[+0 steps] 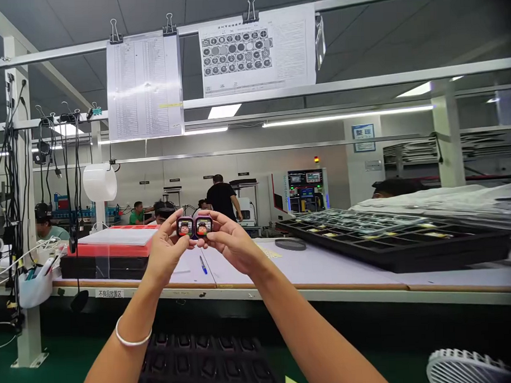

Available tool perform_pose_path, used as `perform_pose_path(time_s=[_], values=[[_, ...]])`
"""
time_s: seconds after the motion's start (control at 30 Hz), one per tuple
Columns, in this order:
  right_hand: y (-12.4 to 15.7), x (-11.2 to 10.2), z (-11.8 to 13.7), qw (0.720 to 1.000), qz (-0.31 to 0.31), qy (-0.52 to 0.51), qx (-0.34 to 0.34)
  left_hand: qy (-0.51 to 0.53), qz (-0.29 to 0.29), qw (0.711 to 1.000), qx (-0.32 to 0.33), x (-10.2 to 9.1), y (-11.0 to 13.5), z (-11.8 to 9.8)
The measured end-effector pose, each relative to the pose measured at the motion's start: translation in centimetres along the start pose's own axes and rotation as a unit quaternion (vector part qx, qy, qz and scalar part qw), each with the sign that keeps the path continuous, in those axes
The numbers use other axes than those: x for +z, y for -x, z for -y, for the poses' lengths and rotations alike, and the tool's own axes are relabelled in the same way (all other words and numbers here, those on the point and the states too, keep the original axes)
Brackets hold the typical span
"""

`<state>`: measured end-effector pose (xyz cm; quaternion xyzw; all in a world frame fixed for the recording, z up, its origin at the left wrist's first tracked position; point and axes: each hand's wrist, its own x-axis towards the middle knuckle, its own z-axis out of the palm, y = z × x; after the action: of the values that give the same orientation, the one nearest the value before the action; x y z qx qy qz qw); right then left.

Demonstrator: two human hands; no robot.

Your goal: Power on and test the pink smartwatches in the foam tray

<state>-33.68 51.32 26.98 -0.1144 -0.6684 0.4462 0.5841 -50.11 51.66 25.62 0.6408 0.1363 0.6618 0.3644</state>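
Note:
My left hand (167,250) grips a small square smartwatch (184,227) between thumb and fingers. Beside it, my right hand (232,242) pinches a second smartwatch (203,227) the same way. Both watches are held up side by side over the workbench, with lit screens facing me and dark casings that appear to touch. Each screen carries a similar colourful picture, too small to make out fully. No straps show on either watch. A white bangle (133,342) circles my left wrist.
On the bench (241,274) lie a blue pen (203,265) and a round black disc (290,244). A black compartment tray (400,250) stands right, red and black trays (110,247) left. Below is a dark moulded tray (203,363). Cables hang at left; other people are behind.

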Motion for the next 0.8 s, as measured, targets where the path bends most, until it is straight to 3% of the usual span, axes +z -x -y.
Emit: perform_pose_path(time_s=[0.43, 0.8], values=[[-0.5, -1.1, -0.7, 1.0, 0.0, 0.012, -0.017, 0.001, 0.005, 1.0, 0.0, 0.2, -1.1, 0.5], [0.0, -1.7, -1.4, 0.999, 0.027, 0.032, -0.008, -0.007, 0.007, 1.0, -0.002, -0.2, -0.5, 1.3]])
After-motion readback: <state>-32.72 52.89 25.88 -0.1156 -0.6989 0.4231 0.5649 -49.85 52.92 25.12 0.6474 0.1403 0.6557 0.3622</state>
